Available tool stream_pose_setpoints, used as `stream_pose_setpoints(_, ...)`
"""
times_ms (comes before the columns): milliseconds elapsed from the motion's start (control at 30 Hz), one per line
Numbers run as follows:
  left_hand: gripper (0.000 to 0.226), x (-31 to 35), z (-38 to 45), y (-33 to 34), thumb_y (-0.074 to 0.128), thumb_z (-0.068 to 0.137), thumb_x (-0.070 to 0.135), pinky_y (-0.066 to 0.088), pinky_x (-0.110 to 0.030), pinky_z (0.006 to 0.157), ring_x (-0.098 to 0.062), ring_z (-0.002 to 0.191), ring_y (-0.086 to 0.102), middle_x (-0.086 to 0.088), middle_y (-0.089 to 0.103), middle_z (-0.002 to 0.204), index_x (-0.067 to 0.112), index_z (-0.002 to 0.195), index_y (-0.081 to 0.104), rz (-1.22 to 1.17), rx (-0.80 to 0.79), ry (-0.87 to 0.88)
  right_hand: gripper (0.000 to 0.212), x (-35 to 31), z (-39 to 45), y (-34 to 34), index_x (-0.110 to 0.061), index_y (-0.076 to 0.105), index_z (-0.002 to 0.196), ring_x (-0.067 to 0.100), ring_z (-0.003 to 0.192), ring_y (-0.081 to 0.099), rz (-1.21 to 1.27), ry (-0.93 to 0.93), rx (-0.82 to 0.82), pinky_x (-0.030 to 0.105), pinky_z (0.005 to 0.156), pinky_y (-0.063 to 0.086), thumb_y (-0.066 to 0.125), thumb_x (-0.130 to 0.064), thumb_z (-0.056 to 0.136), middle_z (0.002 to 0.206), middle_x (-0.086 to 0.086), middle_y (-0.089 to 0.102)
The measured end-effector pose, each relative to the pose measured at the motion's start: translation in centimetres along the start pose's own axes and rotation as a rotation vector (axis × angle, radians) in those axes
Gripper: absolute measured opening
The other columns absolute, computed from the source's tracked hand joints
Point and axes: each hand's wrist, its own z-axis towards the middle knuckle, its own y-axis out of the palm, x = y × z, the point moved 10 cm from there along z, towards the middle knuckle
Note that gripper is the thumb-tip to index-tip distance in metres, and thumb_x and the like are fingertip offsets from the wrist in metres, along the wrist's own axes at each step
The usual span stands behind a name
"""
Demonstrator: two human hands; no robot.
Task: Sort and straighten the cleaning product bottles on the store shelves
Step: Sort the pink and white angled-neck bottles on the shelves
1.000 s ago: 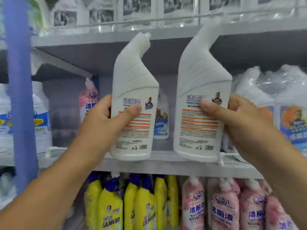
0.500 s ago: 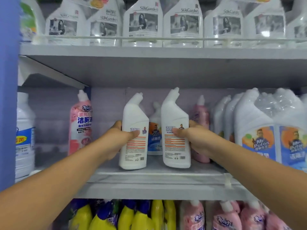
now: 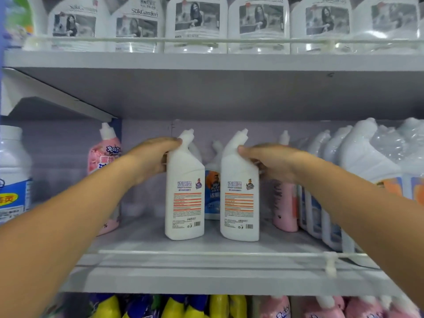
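- Since both white bottles hung in the air at the front rail a second ago, the change in the head view is plain: they now stand upright on the middle shelf, well behind that rail.
- My left hand curls round the shoulder of the left white bottle, fingertips at its bent neck.
- My right hand wraps the shoulder of the right white bottle from the far side; I cannot tell how tightly either hand presses.
- Both back labels with barcodes face me, so I judge the fronts look the wrong way for a shopper.
- Behind the gap between the pair stands a blue-labelled bottle of the same bent-neck shape.
- Left of the pair, apart from it, stands a pink bottle; right of it another pink bottle, then a row of wrapped white bottles.
- Above the pair a shelf carries clear bottles with grey photo labels; below it yellow bottles show.
- To me the placing looks done; what remains is letting go, or turning each bottle so its front shows.
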Motion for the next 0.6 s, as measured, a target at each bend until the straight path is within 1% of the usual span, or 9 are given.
stream_pose_setpoints(67, 0.027, 0.2, 0.4, 0.7, 0.049, 0.106, 0.021, 0.054, -0.039, 0.098, -0.022, 0.106, 0.069, -0.012, 0.073, 0.125, 0.009, 0.125, 0.065, -0.070, -0.044, 0.003, 0.031, -1.3, 0.9, -0.5, -0.011, 0.065, 0.120, 0.025, 0.105, 0.071, 0.057, -0.050, 0.043, 0.043, 0.099, 0.055, 0.061, -0.034, 0.100, 0.111, 0.008, 0.075)
stream_pose_setpoints(133, 0.025, -0.1, 0.5, 1.4, 0.047, 0.107, 0.020, 0.054, -0.038, 0.098, -0.020, 0.105, 0.071, -0.008, 0.075, 0.118, 0.010, 0.123, 0.064, -0.094, -0.082, -0.010, 0.025, -1.5, 1.7, -0.4, -0.012, 0.065, 0.121, 0.027, 0.111, 0.070, 0.093, -0.071, 0.052, 0.044, 0.102, 0.054, 0.064, -0.024, 0.099, 0.115, 0.009, 0.075)
stream_pose_setpoints(200, 0.027, -0.1, 0.8, 1.2, 0.048, 0.107, 0.020, 0.055, -0.036, 0.096, -0.020, 0.104, 0.071, -0.009, 0.076, 0.117, 0.007, 0.123, 0.065, -0.066, -0.085, -0.005, 0.024, -1.4, 2.4, -0.1, -0.014, 0.064, 0.122, 0.026, 0.112, 0.070, 0.116, -0.088, 0.045, 0.043, 0.102, 0.053, 0.064, -0.019, 0.098, 0.115, 0.008, 0.075)
stream_pose_setpoints(267, 0.029, 0.2, 0.9, 0.9, 0.051, 0.106, 0.020, 0.057, -0.034, 0.092, -0.020, 0.106, 0.071, -0.011, 0.075, 0.119, 0.004, 0.125, 0.065, -0.019, -0.078, 0.004, 0.028, -1.5, 2.6, 0.1, -0.018, 0.061, 0.125, 0.023, 0.108, 0.071, 0.114, -0.103, 0.051, 0.037, 0.092, 0.056, 0.065, -0.019, 0.098, 0.112, 0.004, 0.075)
stream_pose_setpoints(333, 0.029, 0.4, 0.9, 0.8, 0.055, 0.104, 0.022, 0.059, -0.031, 0.087, -0.020, 0.106, 0.072, -0.010, 0.075, 0.118, 0.004, 0.125, 0.065, 0.020, -0.072, 0.003, 0.035, -1.8, 2.6, 0.2, -0.022, 0.057, 0.130, 0.017, 0.098, 0.070, 0.072, -0.115, 0.090, 0.028, 0.076, 0.053, 0.067, -0.022, 0.097, 0.109, -0.001, 0.073)
stream_pose_setpoints(367, 0.029, 0.4, 0.9, 0.7, 0.057, 0.103, 0.024, 0.059, -0.031, 0.086, -0.020, 0.107, 0.072, -0.010, 0.076, 0.118, 0.006, 0.124, 0.066, 0.036, -0.065, -0.001, 0.038, -2.0, 2.7, 0.1, -0.023, 0.055, 0.131, 0.017, 0.096, 0.069, 0.045, -0.123, 0.120, 0.027, 0.072, 0.051, 0.069, -0.024, 0.095, 0.110, -0.002, 0.071)
stream_pose_setpoints(400, 0.030, 0.4, 0.9, 0.7, 0.059, 0.102, 0.025, 0.058, -0.031, 0.085, -0.020, 0.107, 0.073, -0.009, 0.076, 0.117, 0.007, 0.125, 0.066, 0.042, -0.053, -0.010, 0.041, -2.2, 2.9, 0.1, -0.024, 0.053, 0.131, 0.018, 0.097, 0.068, 0.016, -0.129, 0.151, 0.028, 0.072, 0.051, 0.071, -0.026, 0.094, 0.112, -0.002, 0.070)
stream_pose_setpoints(500, 0.036, 0.3, 1.0, 0.8, 0.065, 0.098, 0.030, 0.056, -0.028, 0.078, -0.015, 0.099, 0.073, -0.007, 0.075, 0.118, 0.010, 0.128, 0.064, 0.048, -0.010, -0.021, 0.054, -3.0, 3.0, 0.0, -0.026, 0.049, 0.137, 0.023, 0.104, 0.067, -0.100, -0.147, 0.241, 0.034, 0.084, 0.054, 0.074, -0.031, 0.090, 0.121, 0.001, 0.067)
stream_pose_setpoints(600, 0.034, 0.8, 0.8, 1.1, 0.067, 0.097, 0.034, 0.055, -0.029, 0.078, -0.015, 0.095, 0.069, -0.006, 0.072, 0.117, 0.012, 0.123, 0.063, 0.113, 0.030, -0.008, 0.054, -4.3, 2.3, -0.1, -0.022, 0.051, 0.137, 0.025, 0.106, 0.064, -0.256, -0.204, 0.371, 0.035, 0.089, 0.053, 0.072, -0.037, 0.090, 0.125, 0.002, 0.063)
